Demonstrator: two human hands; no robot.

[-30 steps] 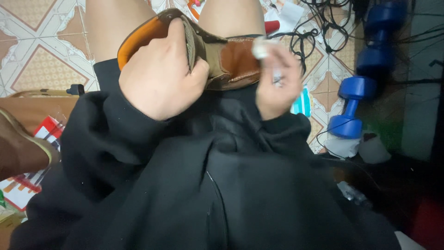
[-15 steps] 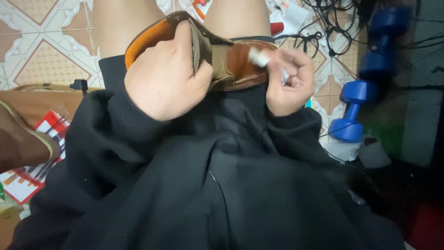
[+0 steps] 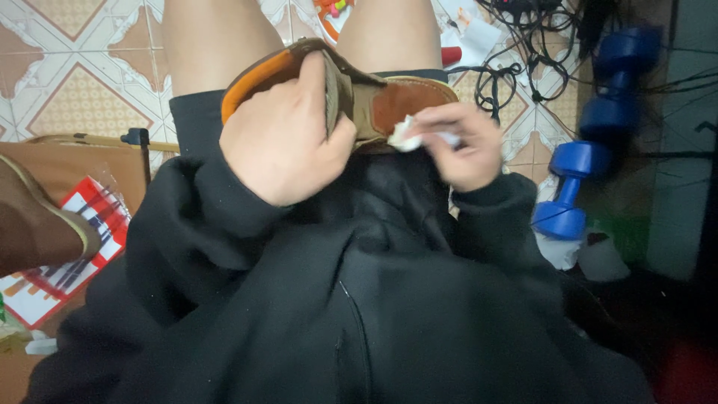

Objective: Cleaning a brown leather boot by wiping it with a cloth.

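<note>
Brown shoe (image 3: 389, 105) rests on the lap, gripped by the left hand (image 3: 280, 142), while the right hand (image 3: 460, 142) pinches a white wipe (image 3: 404, 135) against its toe, cleaning seemingly midway.

The floor (image 3: 67, 82) is tiled in cream with tan diamond panels edged in red. On it to the right lie two blue dumbbells (image 3: 572, 191), one beyond the other, with a tangle of black cables (image 3: 523, 67) near them and white crumpled paper (image 3: 479, 34) beside the cables. To the left rest a brown shoe (image 3: 37, 224) and a red-and-white printed sheet (image 3: 71, 254) under it.
</note>
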